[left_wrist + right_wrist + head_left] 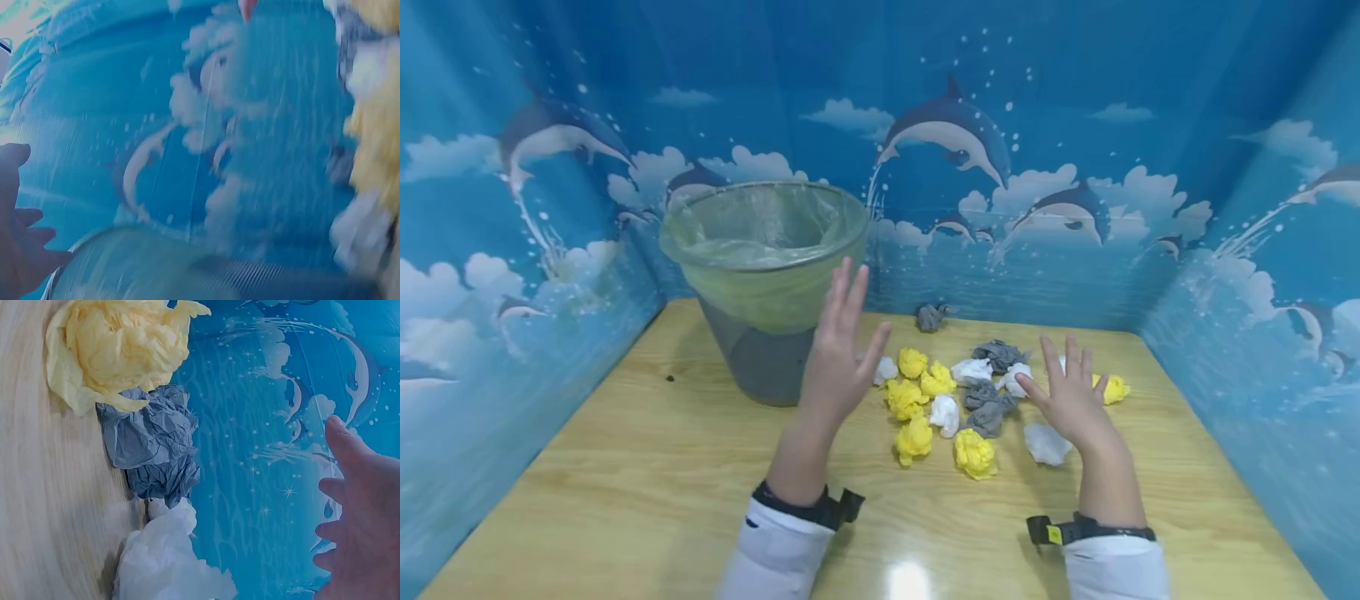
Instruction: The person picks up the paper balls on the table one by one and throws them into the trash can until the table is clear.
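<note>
The crumpled papers (pixel 944 415) lie on the bench (pixel 647 467), mostly between both grips, roundish, without clear long axis. From the left grip (pixel 838 358), yellow balls (pixel 906 399) lie rightward; from the right grip (pixel 1072 402), a pale ball (pixel 1047 443) lies leftward, nearer to the person. Both grips hold nothing, thumbs standing apart from fingers.

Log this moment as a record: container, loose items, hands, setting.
Container: dark round bin, yellow-green plastic liner, on light wooden table
Loose items: crumpled yellow paper balls, white paper balls, grey paper balls, right of the bin
Left hand: empty, raised near the bin
Right hand: empty, raised near the paper balls
Setting: blue dolphin-print curtain
</note>
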`<act>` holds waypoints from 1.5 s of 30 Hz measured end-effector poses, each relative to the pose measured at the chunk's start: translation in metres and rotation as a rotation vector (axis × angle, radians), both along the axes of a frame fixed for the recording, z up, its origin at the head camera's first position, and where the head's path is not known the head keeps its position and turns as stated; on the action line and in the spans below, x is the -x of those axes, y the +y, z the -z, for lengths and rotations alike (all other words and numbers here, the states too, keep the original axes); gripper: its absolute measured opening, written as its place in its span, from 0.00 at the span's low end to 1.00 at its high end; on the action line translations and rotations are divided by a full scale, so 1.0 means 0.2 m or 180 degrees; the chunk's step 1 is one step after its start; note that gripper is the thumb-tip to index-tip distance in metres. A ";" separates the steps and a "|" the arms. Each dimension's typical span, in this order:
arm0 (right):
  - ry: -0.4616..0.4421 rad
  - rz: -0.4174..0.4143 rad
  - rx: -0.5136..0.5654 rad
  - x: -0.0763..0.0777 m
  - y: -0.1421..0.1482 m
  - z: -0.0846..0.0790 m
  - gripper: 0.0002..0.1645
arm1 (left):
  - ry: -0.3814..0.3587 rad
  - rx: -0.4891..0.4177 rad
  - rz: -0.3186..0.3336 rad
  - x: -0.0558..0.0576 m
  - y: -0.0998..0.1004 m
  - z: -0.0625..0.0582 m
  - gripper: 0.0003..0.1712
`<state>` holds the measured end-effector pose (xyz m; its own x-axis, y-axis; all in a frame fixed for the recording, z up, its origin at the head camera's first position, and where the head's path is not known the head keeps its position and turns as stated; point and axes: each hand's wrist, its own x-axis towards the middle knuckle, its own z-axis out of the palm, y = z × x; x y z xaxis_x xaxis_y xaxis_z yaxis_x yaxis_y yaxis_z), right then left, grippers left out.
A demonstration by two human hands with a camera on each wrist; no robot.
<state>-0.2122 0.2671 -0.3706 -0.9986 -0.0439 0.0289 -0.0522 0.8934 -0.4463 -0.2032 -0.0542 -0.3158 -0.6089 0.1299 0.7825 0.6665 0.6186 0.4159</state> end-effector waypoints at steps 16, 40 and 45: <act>0.0207 -0.0240 -0.0280 0.00 0.08 0.01 0.48 | 0.0461 -0.0575 -0.0778 0.04 -0.53 -0.26 0.27; -0.0008 -0.0909 -0.0567 -0.12 0.11 0.05 0.41 | -0.1601 -0.3401 -0.0327 0.34 -0.91 -0.47 0.32; 0.0008 -0.0970 -0.0713 -0.13 0.09 0.09 0.39 | -0.1847 -0.3517 -0.0238 0.41 -0.92 -0.47 0.33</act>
